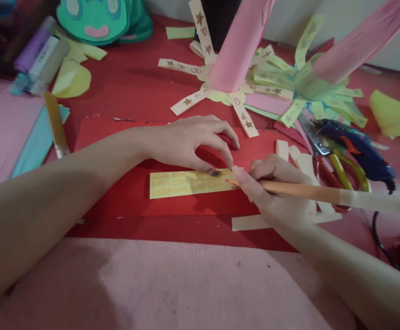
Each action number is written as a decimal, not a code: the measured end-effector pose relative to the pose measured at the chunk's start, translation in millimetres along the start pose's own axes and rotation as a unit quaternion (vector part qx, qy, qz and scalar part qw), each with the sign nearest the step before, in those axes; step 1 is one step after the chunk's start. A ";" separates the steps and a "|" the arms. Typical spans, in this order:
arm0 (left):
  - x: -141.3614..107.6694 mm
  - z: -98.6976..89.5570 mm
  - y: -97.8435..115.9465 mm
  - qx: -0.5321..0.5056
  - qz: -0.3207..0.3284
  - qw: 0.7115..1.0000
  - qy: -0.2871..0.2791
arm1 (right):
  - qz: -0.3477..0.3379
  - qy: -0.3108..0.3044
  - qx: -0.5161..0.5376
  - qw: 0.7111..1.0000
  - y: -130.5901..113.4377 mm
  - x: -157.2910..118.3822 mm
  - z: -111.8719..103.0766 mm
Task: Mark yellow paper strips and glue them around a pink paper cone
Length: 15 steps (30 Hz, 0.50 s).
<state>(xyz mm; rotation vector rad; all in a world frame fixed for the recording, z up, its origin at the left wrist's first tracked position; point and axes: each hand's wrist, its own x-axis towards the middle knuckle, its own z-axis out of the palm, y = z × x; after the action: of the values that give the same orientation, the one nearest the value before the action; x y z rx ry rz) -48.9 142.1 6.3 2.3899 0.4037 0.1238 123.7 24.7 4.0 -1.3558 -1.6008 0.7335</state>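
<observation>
My right hand (pixel 277 192) is closed around an orange colored pencil (pixel 299 190). The pencil's tip points left and rests at the right part of a yellow paper strip (pixel 172 185) that bears rows of faint orange writing. My left hand (pixel 189 142) arches over the strip's upper edge, fingers apart, with thumb and a fingertip down on the paper. Beneath the strip lies a red sheet (pixel 124 201). Several pale paper strips (pixel 251 222) lie below and beside my right hand, which partly hides them.
Two pink paper tubes (pixel 237 50) with fanned, lettered strips stand at the back. To the right are scissors (pixel 344 169) and a blue glue gun (pixel 358 149) with a black cord. Green paper faces (pixel 93 23), markers (pixel 36 50) and a brush (pixel 54 121) lie at left.
</observation>
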 end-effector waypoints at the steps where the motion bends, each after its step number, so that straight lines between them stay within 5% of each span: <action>1: -0.3 0.0 0.1 0.000 0.001 1.000 0.001 | 0.001 0.001 0.007 1.000 0.0 -0.3 -0.3; 6: -1.1 0.4 -0.2 -0.009 0.003 1.000 0.006 | 0.017 -0.039 0.002 0.999 -1.5 -0.8 -2.4; 15: 0.2 0.2 0.1 -0.006 -0.007 1.000 0.000 | 0.031 0.006 -0.024 0.999 0.5 0.6 1.3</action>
<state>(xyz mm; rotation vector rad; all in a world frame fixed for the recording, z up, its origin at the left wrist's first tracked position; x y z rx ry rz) -48.6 142.0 6.1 2.3751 0.4174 0.1191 122.8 25.5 3.1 -1.4480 -1.5824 0.7256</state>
